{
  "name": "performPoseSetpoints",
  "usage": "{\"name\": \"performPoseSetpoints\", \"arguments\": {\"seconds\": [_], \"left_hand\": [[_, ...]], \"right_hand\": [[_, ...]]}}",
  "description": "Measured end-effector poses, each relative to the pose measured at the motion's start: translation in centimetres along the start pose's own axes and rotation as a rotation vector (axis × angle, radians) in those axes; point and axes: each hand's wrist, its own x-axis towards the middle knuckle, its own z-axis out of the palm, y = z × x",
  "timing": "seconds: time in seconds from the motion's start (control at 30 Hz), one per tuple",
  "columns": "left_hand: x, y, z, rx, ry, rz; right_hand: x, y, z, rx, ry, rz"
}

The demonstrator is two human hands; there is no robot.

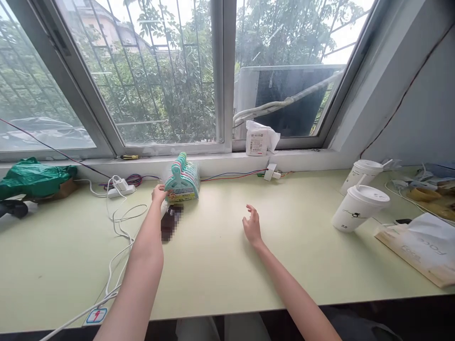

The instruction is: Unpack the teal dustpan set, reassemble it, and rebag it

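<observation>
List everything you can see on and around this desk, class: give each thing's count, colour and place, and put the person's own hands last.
pack of clips: 1, teal and multicoloured, back of the desk near the sill
paper cups: 2, white with lids, on the right of the desk
tissue pack: 1, white, on the window sill
power strip: 1, white, left of the clips
cables: several, white, trailing over the desk to its front edge
plastic bag: 1, green, far left
paper bag: 1, white and tan, lying at the right edge
desk: 1, pale green, under the window
left hand: 1, touching the pack of clips
right hand: 1, open, over the bare desk
</observation>
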Motion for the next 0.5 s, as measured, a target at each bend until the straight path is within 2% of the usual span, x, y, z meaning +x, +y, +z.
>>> {"name": "performPoseSetpoints", "arguments": {"seconds": [0.13,0.27,0.33,0.4,0.5], "left_hand": [[-0.4,0.9,0.5,-0.028,-0.001,0.048],[-1.2,2.5,0.9,-0.226,-0.143,0.123],[-1.5,3.8,1.1,-0.276,-0.176,0.180],[-2.0,5.5,1.3,-0.308,-0.148,0.227],[-4.2,8.5,2.5,-0.470,-0.134,0.263]], "right_hand": [[0.4,0.2,-0.5,0.022,0.010,0.057],[0.9,0.7,-0.7,0.055,0.030,0.097],[1.1,0.9,-0.7,0.075,0.025,0.120],[1.2,0.8,-0.7,0.085,0.010,0.137],[1.2,0.1,-0.8,0.075,0.006,0.097]]}}
